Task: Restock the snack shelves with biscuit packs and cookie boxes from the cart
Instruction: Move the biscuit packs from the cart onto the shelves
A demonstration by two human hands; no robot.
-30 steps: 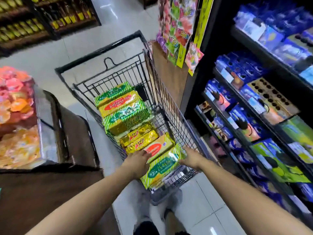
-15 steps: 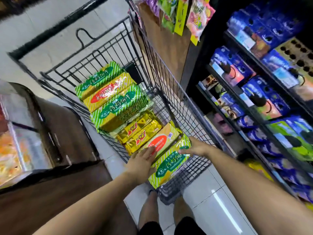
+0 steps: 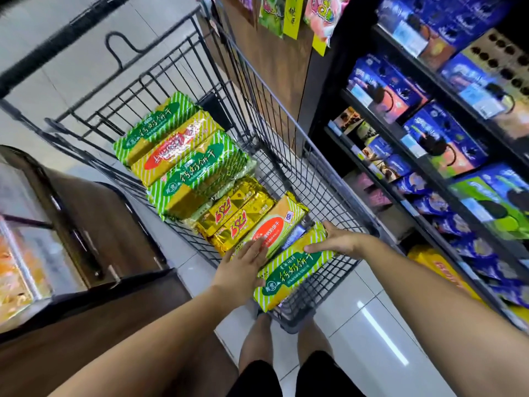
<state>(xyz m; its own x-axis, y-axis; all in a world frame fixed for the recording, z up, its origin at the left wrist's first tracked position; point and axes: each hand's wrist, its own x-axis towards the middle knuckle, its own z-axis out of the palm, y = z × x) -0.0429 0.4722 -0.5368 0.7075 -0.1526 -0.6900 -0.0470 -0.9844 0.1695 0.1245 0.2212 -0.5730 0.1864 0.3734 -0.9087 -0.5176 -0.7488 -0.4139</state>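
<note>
Shop aisle, pale tiled floor (image 3: 372, 325). 9 o'clock: glass display case (image 3: 25, 253). Centre: wire cart (image 3: 286, 138) loaded with biscuit packs (image 3: 183, 167). Left hand (image 3: 243, 265), fingers straight, lies flat on red-oval pack (image 3: 274, 224). Right hand (image 3: 335, 242) grips green-striped pack (image 3: 289, 276) at cart's 6 o'clock end. 3 o'clock: snack shelves (image 3: 323, 90), blue cookie boxes (image 3: 440, 138).

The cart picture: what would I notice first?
The wire cart in the middle, packed with shiny green, yellow and gold biscuit packs. At its near end the left hand and right hand are on a green-striped pack. Blue cookie boxes fill the shelves on the right.
</note>
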